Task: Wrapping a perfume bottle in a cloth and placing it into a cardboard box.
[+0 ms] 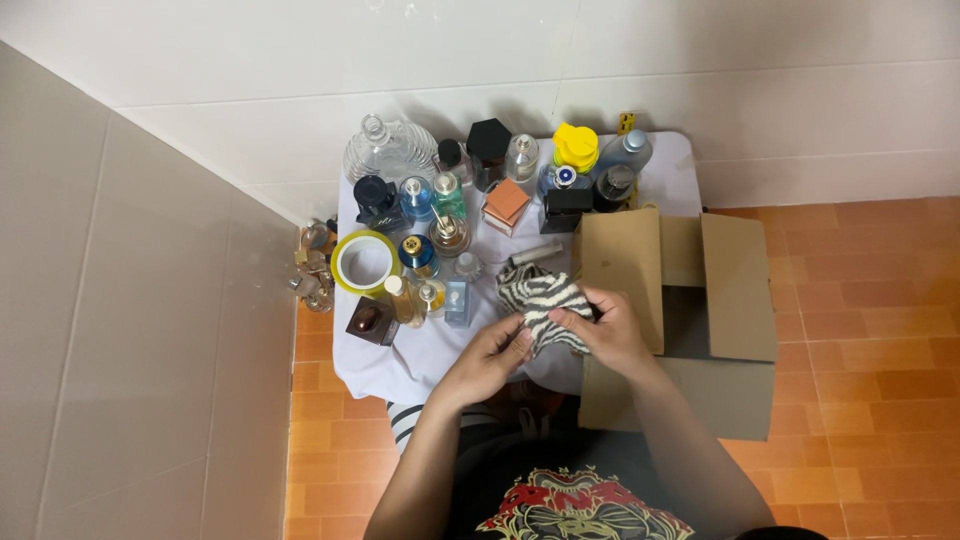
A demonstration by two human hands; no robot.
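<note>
Room: white tiled walls meet in a corner, with orange floor tiles [860, 300] below; a small tabletop [400, 365] under a white cloth stands against the back wall.
Left hand: the left hand [492, 358] reaches in from below, its fingers [520, 340] pressed together and pinching the near edge of a zebra-striped item [545, 300].
Right hand: the right hand [608, 328] grips the same striped item from the right side, fingers curled around it, thumb on top.
Striped item: black and white, held just above the front part of the tabletop, between the bottles and the person's body; whether it is cloth or a wrapped thing cannot be told.
Cardboard box: an open brown cardboard box [740, 290] sits at the right end of the tabletop, flaps spread outward, touching the right hand's back.
Bottles: many small glass bottles crowd the back and left of the tabletop, among them a large ribbed clear bottle [388, 150], a bottle with a yellow cap [576, 146], a black-capped bottle [489, 148] and an orange box-shaped one [506, 203].
Tape: a yellow-rimmed roll of tape [365, 262] lies flat near the left edge, just beside a dark brown square bottle [371, 320].
Floor corner: a cluster of further small bottles [313, 265] stands on the floor, left of the tabletop, against the wall.
Person: seen from above, wearing a dark shirt [580, 500] with a red and pale print.
</note>
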